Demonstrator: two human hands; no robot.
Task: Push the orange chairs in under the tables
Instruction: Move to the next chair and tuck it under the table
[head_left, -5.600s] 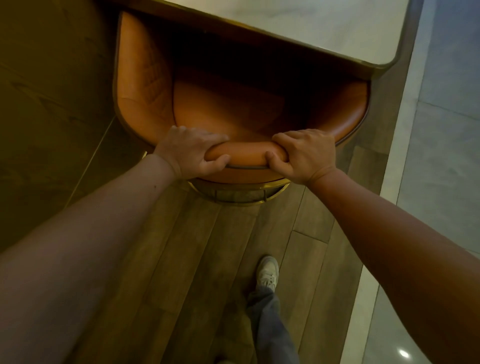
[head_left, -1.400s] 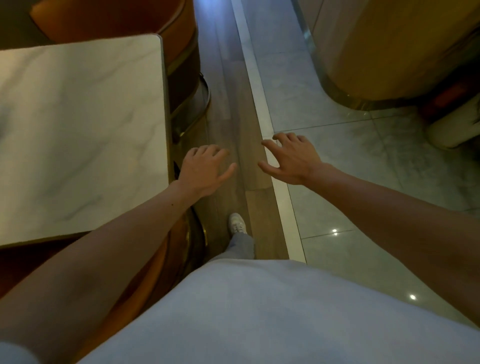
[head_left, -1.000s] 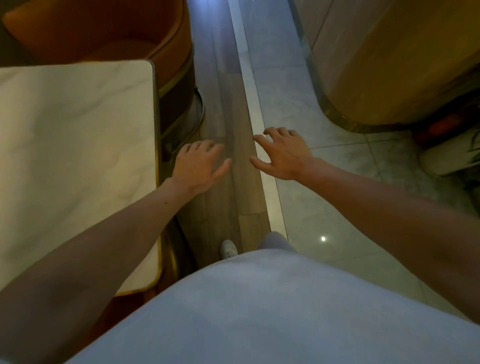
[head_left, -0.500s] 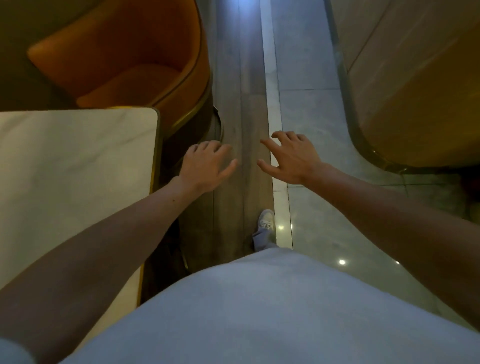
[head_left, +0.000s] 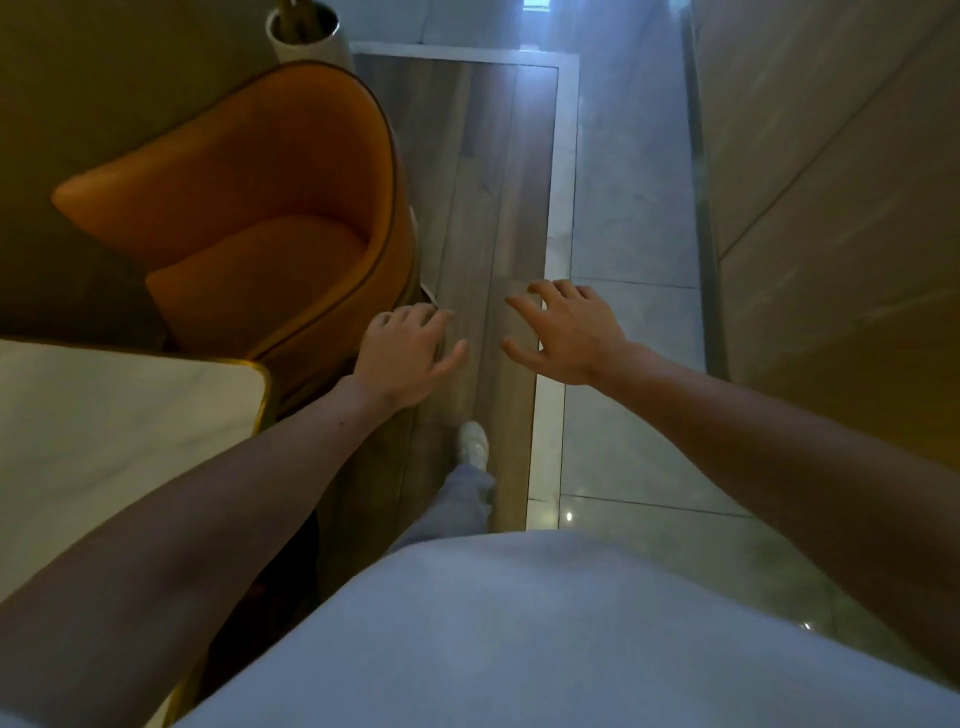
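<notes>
An orange tub chair (head_left: 249, 208) with a curved back stands at the upper left, its seat facing the marble-topped table (head_left: 104, 431) at the left edge. The seat sits mostly clear of the tabletop, with only its near edge by the table's gold-trimmed corner. My left hand (head_left: 408, 356) hovers with relaxed, spread fingers just right of the chair's rounded back, close to it and holding nothing. Over the wood floor strip, my right hand (head_left: 566, 332) is stretched forward, fingers spread and empty.
A white cylindrical pot (head_left: 306, 31) stands beyond the chair. A narrow wood floor strip (head_left: 483, 182) runs ahead, bordered by pale tiles (head_left: 628, 260). A tall wood-panelled wall (head_left: 831, 208) curves along the right. My foot (head_left: 474, 444) is on the wood strip.
I have walked forward along the table. The second orange chair has come fully into view at the upper left, and both empty hands now reach beside its back.
</notes>
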